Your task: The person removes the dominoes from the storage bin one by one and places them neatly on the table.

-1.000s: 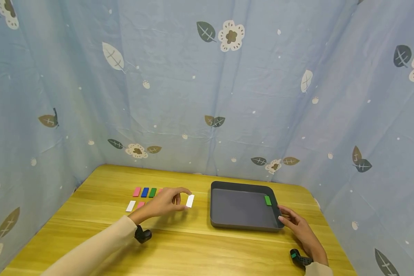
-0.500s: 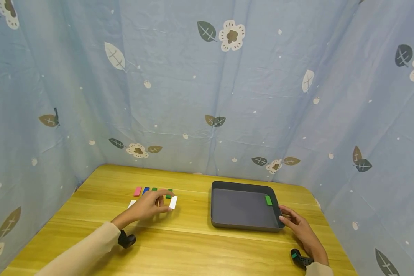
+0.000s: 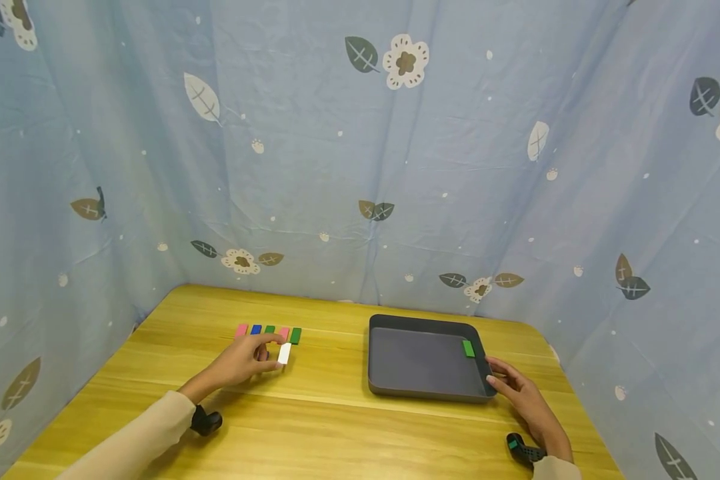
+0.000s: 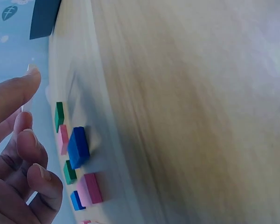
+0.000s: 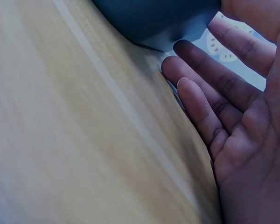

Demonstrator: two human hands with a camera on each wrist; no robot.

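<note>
My left hand [image 3: 240, 362] pinches a small white block [image 3: 284, 353] between thumb and finger, above the table beside the coloured blocks. Behind the hand is a row with a pink block [image 3: 284, 333], green block [image 3: 296, 336] and blue block [image 3: 256, 329] among others. In the left wrist view, another blue block [image 4: 79, 147] and pink block [image 4: 90, 189] lie nearer, hidden by the hand in the head view. My right hand [image 3: 525, 397], its fingers relaxed, touches the right wall of a dark grey tray [image 3: 429, 395]. Inside the tray's right side is a green block [image 3: 469, 349].
The wooden table [image 3: 336, 433] extends between the blocks and the tray. A blue patterned curtain [image 3: 312, 167] surrounds its back and sides. Each wrist carries a black device, such as the left device [image 3: 206, 421].
My left hand has moved left with the white block, towards the coloured blocks, uncovering the far row's right end. The right hand and the tray stay in place.
</note>
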